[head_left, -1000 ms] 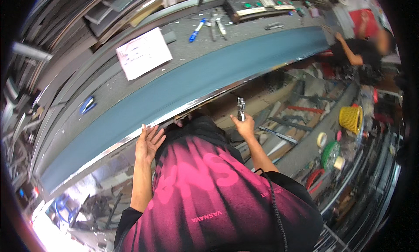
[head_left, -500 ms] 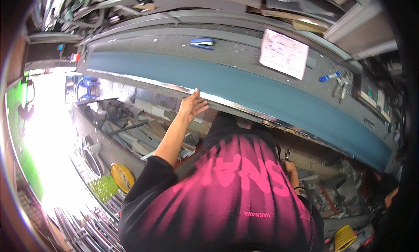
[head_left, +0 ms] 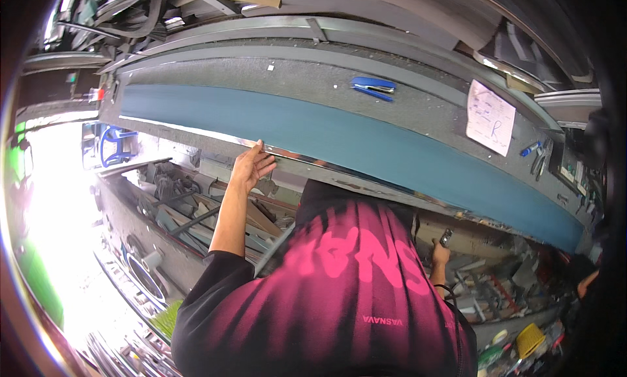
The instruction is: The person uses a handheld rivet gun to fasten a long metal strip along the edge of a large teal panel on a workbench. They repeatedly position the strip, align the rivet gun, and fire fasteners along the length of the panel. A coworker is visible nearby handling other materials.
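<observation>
A long blue-grey strip with a shiny metallic front edge [head_left: 339, 142] lies along the dark workbench [head_left: 215, 70]. My left hand [head_left: 249, 168] is at this edge, left of the middle. Its thumb tip touches the rim, while the other fingers stretch out apart just below it and grip nothing. Low on the right, beside my body and below the bench edge, my right hand [head_left: 441, 251] is closed around a small dark metal hand tool [head_left: 446, 237]. Only the tool's upper end shows, so its exact kind is unclear.
Behind the strip lie a blue stapler [head_left: 373, 87], a handwritten paper sheet [head_left: 490, 119] and a blue pen [head_left: 530, 149]. Offcuts [head_left: 261, 213] fill the space under the bench. A blue chair [head_left: 117, 145] stands at the left, a yellow basket [head_left: 530, 341] at lower right.
My left hand has slid left along the shiny edge. The view has shifted, so the stapler and paper appear further right. My right hand still holds the tool, now showing more of it.
</observation>
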A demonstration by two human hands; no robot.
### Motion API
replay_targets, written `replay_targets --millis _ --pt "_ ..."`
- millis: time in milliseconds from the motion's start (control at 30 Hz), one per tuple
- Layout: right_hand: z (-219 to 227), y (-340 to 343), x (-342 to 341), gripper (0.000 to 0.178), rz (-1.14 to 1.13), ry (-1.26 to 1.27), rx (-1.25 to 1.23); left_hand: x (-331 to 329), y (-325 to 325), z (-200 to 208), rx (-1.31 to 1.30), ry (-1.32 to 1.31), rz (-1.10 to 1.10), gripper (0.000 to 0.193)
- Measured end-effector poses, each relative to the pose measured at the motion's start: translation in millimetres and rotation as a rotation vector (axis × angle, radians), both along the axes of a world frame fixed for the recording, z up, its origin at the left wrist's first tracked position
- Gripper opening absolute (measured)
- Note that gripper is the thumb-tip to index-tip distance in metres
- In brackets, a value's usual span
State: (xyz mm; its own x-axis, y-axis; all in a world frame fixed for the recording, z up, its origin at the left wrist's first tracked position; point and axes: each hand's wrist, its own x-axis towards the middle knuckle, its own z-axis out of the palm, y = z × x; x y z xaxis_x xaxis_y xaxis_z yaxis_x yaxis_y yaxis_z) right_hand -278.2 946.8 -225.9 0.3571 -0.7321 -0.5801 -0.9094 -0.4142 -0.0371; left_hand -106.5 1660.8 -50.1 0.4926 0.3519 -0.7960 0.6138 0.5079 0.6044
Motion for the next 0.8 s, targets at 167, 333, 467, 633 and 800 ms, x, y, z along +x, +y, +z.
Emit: replay_targets --millis 167,333,467,633,800 --pt "27.8 142.4 -2.7 0.088 0.346 0.168 -0.023 6.2 39.6 3.8 -0.125 0.021 -0.178 0.049" --pt "62.7 227.5 10.9 0.082 0.147 0.031 0.264 12.2 33.2 3.4 -0.240 0.039 -0.258 0.056" --pt "78.4 251.2 39.8 0.068 0.182 0.190 0.535 17.2 36.2 -2.9 -0.243 0.058 -0.288 0.054" --pt "133.6 281.5 86.5 0.071 0.350 -0.041 0.632 18.7 47.0 -12.8 -0.257 0.096 -0.368 0.054" --pt "180.5 323.8 108.3 0.081 0.341 0.256 0.527 26.1 52.6 -20.1 -0.312 0.096 -0.403 0.048"
